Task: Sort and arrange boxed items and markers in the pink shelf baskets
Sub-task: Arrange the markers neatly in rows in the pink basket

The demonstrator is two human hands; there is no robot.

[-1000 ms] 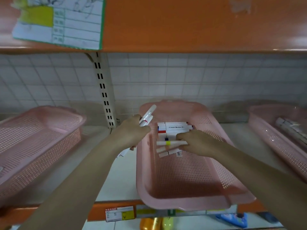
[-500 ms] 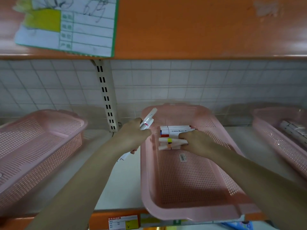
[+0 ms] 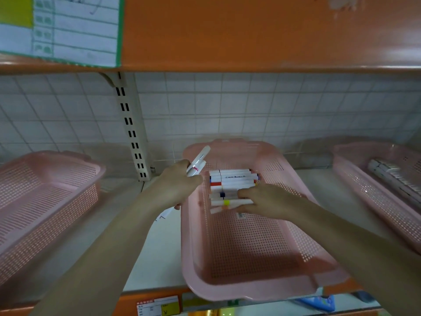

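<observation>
A pink perforated basket [image 3: 246, 290] sits in the middle of the shelf. At its far end lies a row of white markers [image 3: 232, 179] with coloured bands. My right hand [image 3: 264, 200] rests on the nearest markers, fingers curled over the one with a yellow band [image 3: 225, 202]. My left hand [image 3: 176, 185] hovers at the basket's left rim and grips a few white markers [image 3: 198, 161] that stick up and to the right.
An empty pink basket [image 3: 45, 197] stands at the left. Another pink basket [image 3: 376, 197] at the right holds white boxed items [image 3: 391, 176]. A slotted upright [image 3: 131, 126] runs up the tiled wall. The orange upper shelf [image 3: 250, 42] hangs close overhead.
My right hand has pushed the loose markers farther back against the row. The left hand has stayed by the rim with its markers. The camera has tilted up slightly.
</observation>
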